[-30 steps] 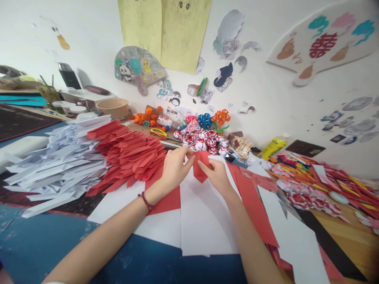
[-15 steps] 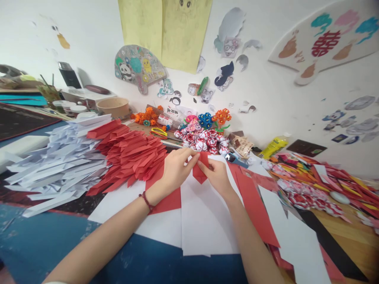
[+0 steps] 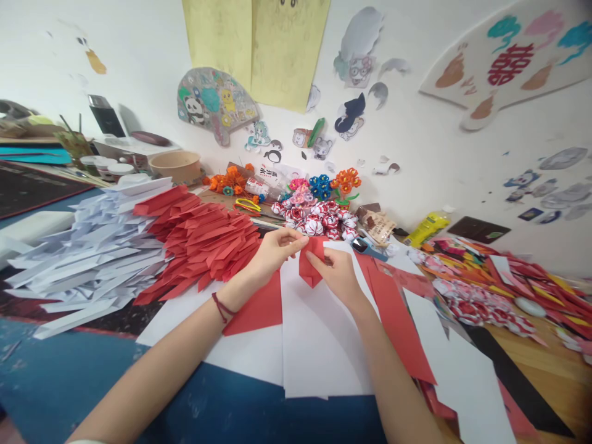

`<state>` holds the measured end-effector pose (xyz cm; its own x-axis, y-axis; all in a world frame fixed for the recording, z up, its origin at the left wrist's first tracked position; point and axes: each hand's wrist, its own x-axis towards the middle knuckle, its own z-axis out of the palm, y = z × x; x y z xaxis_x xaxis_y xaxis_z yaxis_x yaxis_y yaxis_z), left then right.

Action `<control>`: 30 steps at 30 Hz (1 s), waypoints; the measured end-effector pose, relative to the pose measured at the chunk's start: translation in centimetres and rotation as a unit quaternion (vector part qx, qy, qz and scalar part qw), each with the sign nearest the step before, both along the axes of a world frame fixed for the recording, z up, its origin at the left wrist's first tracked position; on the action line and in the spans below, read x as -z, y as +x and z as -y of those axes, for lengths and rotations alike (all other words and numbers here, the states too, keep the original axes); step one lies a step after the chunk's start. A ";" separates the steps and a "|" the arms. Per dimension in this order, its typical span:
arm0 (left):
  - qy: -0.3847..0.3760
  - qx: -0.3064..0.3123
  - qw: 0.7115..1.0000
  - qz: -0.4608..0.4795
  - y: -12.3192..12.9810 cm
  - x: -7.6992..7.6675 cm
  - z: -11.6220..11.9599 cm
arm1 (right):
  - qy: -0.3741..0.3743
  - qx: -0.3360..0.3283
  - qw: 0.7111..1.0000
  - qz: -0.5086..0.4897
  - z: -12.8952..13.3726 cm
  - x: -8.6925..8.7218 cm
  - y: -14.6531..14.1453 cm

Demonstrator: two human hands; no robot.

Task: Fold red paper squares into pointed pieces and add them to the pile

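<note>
A small piece of folded red paper with a pointed lower end is held above the white sheets. My right hand grips its right side, the thumb lying across the front. At the upper left corner, the thumb and forefinger of my left hand pinch together on the paper's edge. Left of my hands lies a heap of folded red paper strips, with a heap of folded white paper strips beyond it. A flat red sheet shows under my left wrist.
Red-and-white paper flowers sit behind my hands, near a blue watch. To the right are more red and white sheets, a yellow bottle and piled colourful paper pieces. A round tub stands back left.
My left hand has shifted slightly left and its fingers have drawn back toward the paper's upper left corner, uncovering more of the red paper. My right hand stays almost still.
</note>
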<state>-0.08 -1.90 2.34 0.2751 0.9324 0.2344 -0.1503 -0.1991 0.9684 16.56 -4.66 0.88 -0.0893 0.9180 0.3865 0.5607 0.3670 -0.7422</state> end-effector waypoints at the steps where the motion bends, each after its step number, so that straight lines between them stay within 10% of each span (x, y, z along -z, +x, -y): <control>1: -0.016 0.012 1.000 0.003 -0.1 -0.1 0.0 | -0.001 -0.002 1.000 -0.003 0.0 -0.1 0.0; 30: -0.021 0.041 0.998 -0.030 -0.5 -0.5 0.1 | -0.009 -0.040 0.998 -0.037 0.3 -0.3 0.0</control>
